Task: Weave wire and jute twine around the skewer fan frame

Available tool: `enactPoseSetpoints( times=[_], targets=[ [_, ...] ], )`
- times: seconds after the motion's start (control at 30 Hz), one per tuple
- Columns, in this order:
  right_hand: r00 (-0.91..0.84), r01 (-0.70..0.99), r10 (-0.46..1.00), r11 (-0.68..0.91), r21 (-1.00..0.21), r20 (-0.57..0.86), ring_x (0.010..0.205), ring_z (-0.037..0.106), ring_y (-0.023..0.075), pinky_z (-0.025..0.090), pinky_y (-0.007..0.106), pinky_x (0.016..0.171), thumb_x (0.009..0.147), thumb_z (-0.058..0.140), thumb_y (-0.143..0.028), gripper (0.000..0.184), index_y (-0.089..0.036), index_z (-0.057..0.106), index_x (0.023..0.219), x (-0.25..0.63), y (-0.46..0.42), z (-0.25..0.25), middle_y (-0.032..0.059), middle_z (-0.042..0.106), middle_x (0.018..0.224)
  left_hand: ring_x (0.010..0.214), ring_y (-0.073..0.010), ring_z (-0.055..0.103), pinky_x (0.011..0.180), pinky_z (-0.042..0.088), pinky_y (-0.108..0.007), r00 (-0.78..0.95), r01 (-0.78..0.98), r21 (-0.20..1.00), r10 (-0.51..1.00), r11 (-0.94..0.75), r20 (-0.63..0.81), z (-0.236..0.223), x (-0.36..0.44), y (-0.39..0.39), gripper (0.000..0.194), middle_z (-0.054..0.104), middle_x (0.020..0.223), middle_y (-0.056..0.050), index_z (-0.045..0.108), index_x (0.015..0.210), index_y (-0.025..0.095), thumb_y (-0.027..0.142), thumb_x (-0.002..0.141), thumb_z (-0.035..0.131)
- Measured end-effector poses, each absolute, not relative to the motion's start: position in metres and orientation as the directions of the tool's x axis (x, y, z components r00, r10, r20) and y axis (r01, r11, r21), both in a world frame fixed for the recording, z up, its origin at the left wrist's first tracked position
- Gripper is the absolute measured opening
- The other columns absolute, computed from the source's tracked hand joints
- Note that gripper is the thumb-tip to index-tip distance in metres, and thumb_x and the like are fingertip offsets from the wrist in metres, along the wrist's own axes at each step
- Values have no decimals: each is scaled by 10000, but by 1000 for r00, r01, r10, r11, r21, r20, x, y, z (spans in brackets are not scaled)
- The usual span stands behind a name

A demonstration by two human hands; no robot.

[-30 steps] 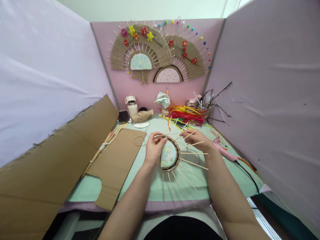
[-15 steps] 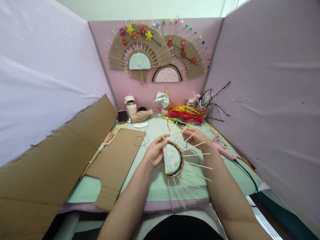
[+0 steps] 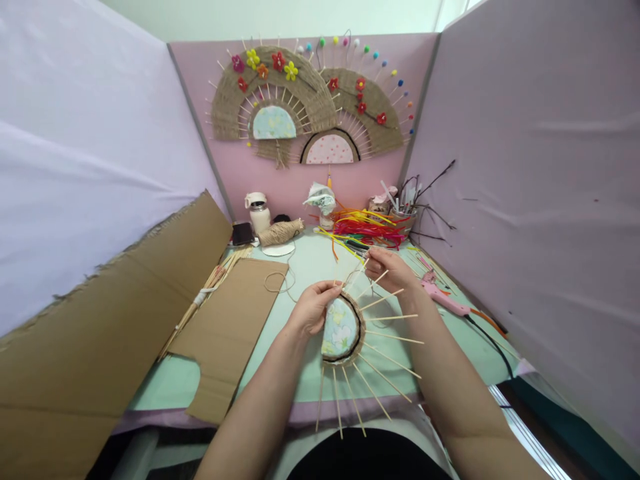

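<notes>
My left hand (image 3: 316, 310) grips a half-round fan piece (image 3: 341, 328) at its upper left edge, thumb on the front. The piece has a pale blue floral fabric face, a black rim line and a brown border. Thin wooden sticks (image 3: 395, 337) spread out from its curved edge. My right hand (image 3: 390, 270) is closed in a pinch above and right of the piece, holding a thin strand of twine near the upper sticks. Its fingertips are partly hidden. On the table, a loop of twine (image 3: 273, 283) lies near a twine roll (image 3: 281, 232).
Cut cardboard (image 3: 235, 300) and bundled sticks (image 3: 200, 297) lie left, beside a tall cardboard sheet (image 3: 125, 293). Pipe cleaners (image 3: 367, 230), a white bottle (image 3: 259, 212) and twigs (image 3: 435, 180) stand behind. A pink glue gun (image 3: 445, 299) lies right. Decorated fans (image 3: 320, 100) hang behind.
The fan piece has turned clockwise and dropped slightly, its sticks now pointing lower. My left thumb has moved along its upper edge. My right hand still pinches near the upper sticks.
</notes>
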State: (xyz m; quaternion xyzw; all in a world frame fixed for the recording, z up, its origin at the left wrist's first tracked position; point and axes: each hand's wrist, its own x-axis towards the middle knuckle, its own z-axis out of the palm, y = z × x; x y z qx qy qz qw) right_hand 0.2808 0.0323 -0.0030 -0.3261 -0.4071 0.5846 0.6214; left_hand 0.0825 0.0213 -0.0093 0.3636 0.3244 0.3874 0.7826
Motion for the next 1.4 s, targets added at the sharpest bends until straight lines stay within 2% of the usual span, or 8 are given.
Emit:
enactPoseSetpoints(
  times=[0.13, 0.27, 0.47, 0.63, 0.87, 1.03, 1.17, 1.4],
  targets=[
    [21, -458, 983, 170, -873, 181, 434, 224, 61, 189, 205, 408, 688, 725, -346, 291, -189, 484, 644, 280, 32, -2, -84, 255, 481, 503, -103, 565, 507, 420, -217, 455, -403, 818, 865, 410, -210, -10, 82, 24, 312, 638, 598, -18, 661, 735, 107, 228, 502, 829],
    [48, -375, 992, 129, -918, 119, 421, 173, 54, 133, 213, 396, 674, 716, -371, 325, -194, 450, 615, 281, 34, -4, -94, 194, 483, 554, -94, 570, 563, 428, -215, 370, -493, 803, 916, 335, -155, -10, 80, 29, 299, 635, 637, 1, 655, 784, 125, 219, 543, 805],
    [-113, -91, 991, -84, -992, -73, 389, 136, 32, 65, 223, 396, 638, 722, -383, 301, -145, 621, 791, 279, 30, -8, -115, 220, 436, 645, -92, 588, 669, 441, -220, 205, -643, 742, 976, 187, -68, -8, 76, 37, 272, 649, 726, 4, 649, 866, 133, 156, 615, 752],
    [-222, 53, 970, -91, -994, -100, 385, 187, 28, 85, 230, 400, 636, 721, -363, 301, -119, 672, 805, 275, 23, -5, -91, 336, 422, 632, -77, 576, 665, 439, -203, 163, -711, 686, 985, 156, -55, -9, 72, 43, 194, 625, 688, 15, 630, 842, 127, 143, 672, 723],
    [-222, -37, 974, -57, -998, -48, 392, 165, 24, 77, 232, 423, 633, 730, -387, 298, -140, 638, 772, 279, 28, -11, -106, 287, 430, 646, -81, 587, 682, 449, -206, 227, -744, 622, 968, 244, -109, -11, 71, 45, 116, 629, 710, 4, 624, 798, 131, 147, 710, 699],
    [-178, -62, 982, -71, -996, -59, 398, 169, 24, 71, 233, 428, 646, 737, -359, 265, -151, 616, 756, 277, 27, -11, -101, 287, 455, 685, -98, 600, 697, 452, -210, 210, -734, 635, 969, 243, -129, -7, 71, 43, 94, 637, 739, -20, 645, 810, 112, 118, 717, 649],
    [-165, -87, 985, -62, -994, -47, 409, 168, 26, 75, 231, 430, 649, 735, -367, 268, -156, 594, 735, 276, 26, -8, -97, 280, 481, 651, -123, 598, 671, 460, -237, 272, -687, 646, 942, 333, -197, -4, 72, 40, 108, 625, 693, -31, 639, 812, 112, 154, 715, 623],
    [-195, -83, 979, -72, -994, -55, 414, 181, 29, 87, 222, 420, 677, 708, -367, 261, -147, 592, 756, 277, 28, -12, -96, 271, 492, 625, -121, 590, 672, 472, -243, 360, -694, 560, 892, 452, -275, -4, 71, 41, 111, 604, 660, -29, 600, 764, 132, 87, 703, 518]
  ],
)
